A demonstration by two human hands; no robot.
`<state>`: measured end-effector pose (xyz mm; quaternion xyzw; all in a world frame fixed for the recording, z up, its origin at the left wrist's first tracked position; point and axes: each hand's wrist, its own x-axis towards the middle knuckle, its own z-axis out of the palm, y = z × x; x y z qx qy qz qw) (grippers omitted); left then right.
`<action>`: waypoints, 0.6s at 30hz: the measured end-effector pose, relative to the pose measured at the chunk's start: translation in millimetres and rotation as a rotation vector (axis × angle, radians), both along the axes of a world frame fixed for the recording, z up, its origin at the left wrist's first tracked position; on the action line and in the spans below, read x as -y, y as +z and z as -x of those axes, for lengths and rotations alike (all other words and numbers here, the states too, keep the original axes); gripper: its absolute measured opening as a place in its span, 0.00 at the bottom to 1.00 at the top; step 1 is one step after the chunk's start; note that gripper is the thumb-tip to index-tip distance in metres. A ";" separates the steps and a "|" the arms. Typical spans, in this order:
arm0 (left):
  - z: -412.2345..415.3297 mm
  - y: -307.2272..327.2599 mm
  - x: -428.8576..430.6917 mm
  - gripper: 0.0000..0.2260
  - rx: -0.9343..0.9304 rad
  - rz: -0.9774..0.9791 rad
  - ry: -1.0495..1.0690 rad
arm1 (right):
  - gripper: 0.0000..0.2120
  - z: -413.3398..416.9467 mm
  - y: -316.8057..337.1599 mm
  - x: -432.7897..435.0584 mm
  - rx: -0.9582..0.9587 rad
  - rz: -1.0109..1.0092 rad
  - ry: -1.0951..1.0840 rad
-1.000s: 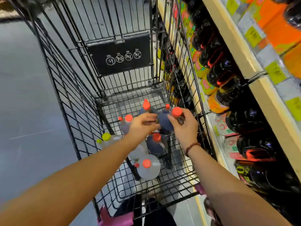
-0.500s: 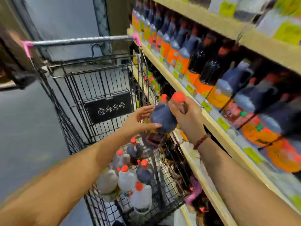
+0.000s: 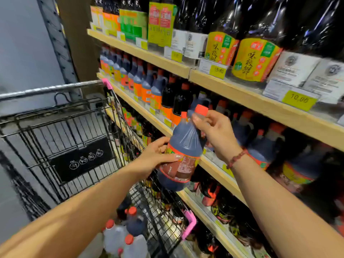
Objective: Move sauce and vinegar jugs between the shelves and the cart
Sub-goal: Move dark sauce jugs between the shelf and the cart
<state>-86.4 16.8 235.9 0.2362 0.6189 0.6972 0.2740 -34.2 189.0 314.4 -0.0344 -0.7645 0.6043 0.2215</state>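
A second earlier both hands had been down in the cart point(image 3: 55, 116), closing on a dark sauce jug point(image 3: 183, 144) among the others; half a second earlier it had been lifted to rim height; now it hung well clear of the basket, in front of the edge of the middle shelf point(image 3: 141, 110) and not yet resting on anything; I judged this to be a cart-to-shelf transfer past its lift, with the placing still to do. The right hand point(image 3: 217, 133) gripped the jug by the neck, just under the red cap point(image 3: 202, 109), its fingers point(image 3: 200, 121) curled tight round it; the left hand point(image 3: 156, 155) cupped the lower body, thumb laid across the label and the other fingers wrapped behind. The jug leaned, cap tipped towards the shelf; it was dark blue-grey plastic with ribbed shoulders, a small second red spout beside the cap, and an orange-edged label over brownish contents. Matching jugs point(image 3: 147, 86) stood in a row on that shelf; whether a free slot lay behind the held one, I could not tell. More jugs point(image 3: 130, 229), dark and clear, remained in the cart.
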 end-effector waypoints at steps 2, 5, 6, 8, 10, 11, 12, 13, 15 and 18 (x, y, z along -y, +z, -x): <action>-14.6 1.1 -23.2 0.30 0.021 -0.035 0.006 | 0.15 -17.1 2.9 -19.5 -0.003 -0.017 -0.056; -41.3 -0.6 -56.4 0.27 0.077 -0.102 -0.006 | 0.12 -44.3 8.9 -43.7 -0.018 -0.040 -0.112; -51.5 -0.9 -66.3 0.25 0.091 -0.114 -0.003 | 0.13 -53.5 9.8 -50.9 -0.027 -0.055 -0.133; -69.3 -4.6 -83.9 0.23 0.118 -0.137 0.010 | 0.15 -70.2 6.9 -64.0 -0.029 -0.089 -0.202; -82.6 -11.1 -95.9 0.22 0.155 -0.145 0.026 | 0.12 -86.9 -1.6 -72.5 -0.031 -0.146 -0.263; -90.4 -13.2 -101.7 0.22 0.171 -0.148 0.028 | 0.13 -99.3 -7.0 -75.8 -0.024 -0.164 -0.291; -98.4 -16.3 -108.3 0.22 0.184 -0.146 0.019 | 0.15 -114.0 -13.4 -79.4 -0.010 -0.191 -0.327; -107.2 -18.3 -115.1 0.22 0.196 -0.142 0.006 | 0.18 -130.0 -19.8 -82.3 0.001 -0.230 -0.368; -119.9 -21.5 -125.3 0.22 0.210 -0.140 -0.018 | 0.23 -157.4 -33.9 -85.2 0.008 -0.303 -0.451; -135.5 -22.5 -142.6 0.21 0.210 -0.137 -0.033 | 0.21 -194.4 -54.9 -88.2 0.006 -0.309 -0.573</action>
